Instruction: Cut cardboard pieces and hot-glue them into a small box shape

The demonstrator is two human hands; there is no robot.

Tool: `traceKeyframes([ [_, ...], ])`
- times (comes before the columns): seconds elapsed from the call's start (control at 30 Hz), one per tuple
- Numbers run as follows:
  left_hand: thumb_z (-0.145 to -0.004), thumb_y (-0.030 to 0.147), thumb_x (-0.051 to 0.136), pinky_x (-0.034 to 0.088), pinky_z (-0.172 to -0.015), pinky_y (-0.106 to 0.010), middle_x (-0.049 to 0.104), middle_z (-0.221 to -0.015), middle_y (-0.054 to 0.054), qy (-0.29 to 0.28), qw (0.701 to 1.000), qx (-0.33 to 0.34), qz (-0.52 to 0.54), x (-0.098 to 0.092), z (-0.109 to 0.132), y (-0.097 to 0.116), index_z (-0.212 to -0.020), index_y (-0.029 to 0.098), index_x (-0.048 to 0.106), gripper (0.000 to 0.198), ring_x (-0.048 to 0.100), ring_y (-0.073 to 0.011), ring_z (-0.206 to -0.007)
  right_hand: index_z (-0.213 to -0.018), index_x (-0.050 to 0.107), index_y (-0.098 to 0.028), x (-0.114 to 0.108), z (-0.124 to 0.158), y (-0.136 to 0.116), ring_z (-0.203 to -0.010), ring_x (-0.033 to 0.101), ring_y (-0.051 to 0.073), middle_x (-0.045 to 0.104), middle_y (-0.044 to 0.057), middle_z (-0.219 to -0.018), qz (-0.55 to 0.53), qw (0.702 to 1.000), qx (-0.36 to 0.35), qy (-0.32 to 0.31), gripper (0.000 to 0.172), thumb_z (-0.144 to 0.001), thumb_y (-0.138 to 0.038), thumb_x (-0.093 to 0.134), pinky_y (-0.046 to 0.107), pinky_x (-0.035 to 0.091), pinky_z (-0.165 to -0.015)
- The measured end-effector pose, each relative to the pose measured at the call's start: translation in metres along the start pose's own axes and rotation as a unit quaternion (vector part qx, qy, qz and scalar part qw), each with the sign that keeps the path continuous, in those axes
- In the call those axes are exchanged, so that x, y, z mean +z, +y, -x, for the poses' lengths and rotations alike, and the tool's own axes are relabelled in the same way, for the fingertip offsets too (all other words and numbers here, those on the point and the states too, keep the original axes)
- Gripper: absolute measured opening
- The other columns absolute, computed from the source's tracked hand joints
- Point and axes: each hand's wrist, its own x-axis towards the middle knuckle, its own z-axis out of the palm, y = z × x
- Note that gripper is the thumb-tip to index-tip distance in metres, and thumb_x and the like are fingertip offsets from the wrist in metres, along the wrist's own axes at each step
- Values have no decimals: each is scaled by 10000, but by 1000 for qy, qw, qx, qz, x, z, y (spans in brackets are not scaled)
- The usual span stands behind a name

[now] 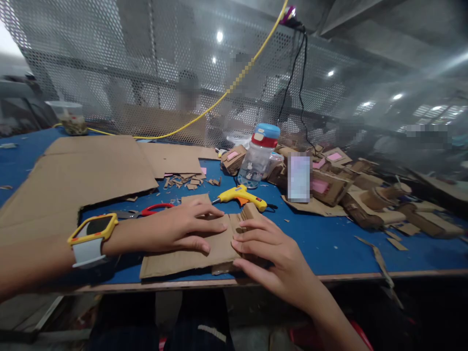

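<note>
— Where is the cardboard piece [175,261]?

— Flat on the blue table [329,243], right at its near edge, under both hands. Its right end is folded up into a thick ridged strip [249,212].

— And the left hand [183,226]?

— Palm down on the flat part. The fingers are stretched out, slightly apart and pointing right, with their tips just short of the fold. It pinches nothing. There is a yellow-framed watch [93,234] on that wrist.

— The right hand [270,253]?

— It lies over the folded end with its fingers loosely spread. They point left, with their tips resting on the crease, almost meeting the left fingertips. The thumb lies along the near edge of the sheet. The hand presses rather than grips, and the cardboard sits beneath the fingers, not between them.

— What's around them?

— A yellow glue gun [241,195] lies just behind the fold. Red-handled scissors [157,208] lie behind the left hand. A clear water bottle [259,156] with a blue and red cap stands further back. A large cardboard sheet [84,170] covers the left of the table, small offcuts [186,181] lie beyond the scissors, and a heap of cardboard parts [365,195] sits to the right
</note>
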Motion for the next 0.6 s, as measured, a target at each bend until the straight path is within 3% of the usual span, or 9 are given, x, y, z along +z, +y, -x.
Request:
traceKeyframes([
  [0.37, -990, 449, 415, 452, -1000, -466, 550, -1374, -180, 12, 999, 25, -45, 7, -3, 2, -1242, 170, 573, 409, 527, -314, -1195, -937, 697, -197, 0, -2, -1, -1054, 646, 235, 749, 32, -925, 6, 1000, -9, 6, 85, -856, -221, 692, 509, 479, -1005],
  [0.6, -1002, 437, 379, 449, -1009, -446, 555, -1366, -187, 18, 998, 27, -56, 9, 0, 3, -1301, 153, 527, 438, 521, -302, -1216, -931, 694, -195, -1, -4, -1, -1028, 650, 221, 748, 31, -925, 15, 1000, -15, -1, 78, -855, -214, 691, 474, 476, -992],
])
